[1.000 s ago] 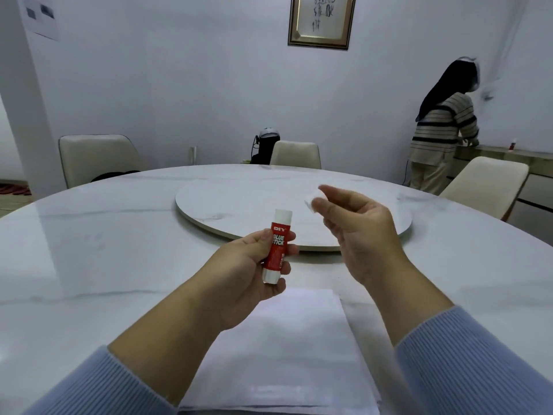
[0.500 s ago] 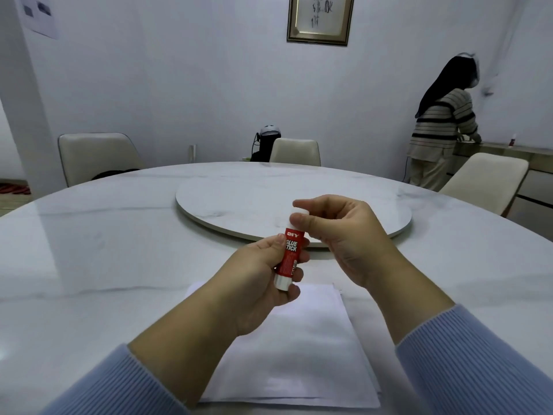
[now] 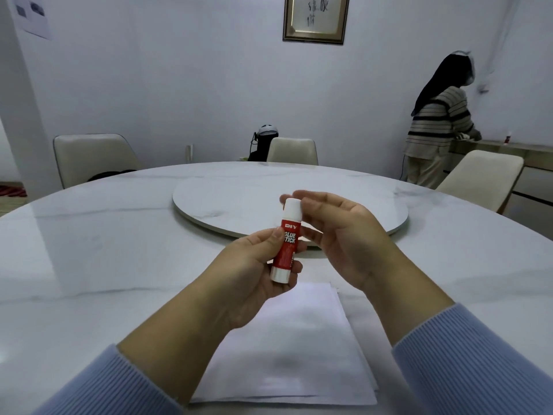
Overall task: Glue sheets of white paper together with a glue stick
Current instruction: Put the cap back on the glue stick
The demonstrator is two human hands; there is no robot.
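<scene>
My left hand (image 3: 254, 274) grips a red and white glue stick (image 3: 288, 245) upright above the table, its label facing me. The white cap (image 3: 291, 208) sits on top of the stick. My right hand (image 3: 350, 238) hovers just right of the cap with loosely extended fingers; the index fingertip reaches behind the cap and the thumb lies beside it. A stack of white paper sheets (image 3: 299, 348) lies flat on the table below both hands, near the front edge.
The round white marble table (image 3: 89, 265) carries a raised turntable (image 3: 239, 202) at its centre. Cream chairs (image 3: 89, 157) stand around it. A person in a striped sweater (image 3: 437, 124) stands at a counter at the far right.
One second ago my right hand held the cap apart from the open stick. It then brought the cap onto the stick, and its fingers have now loosened around it.
</scene>
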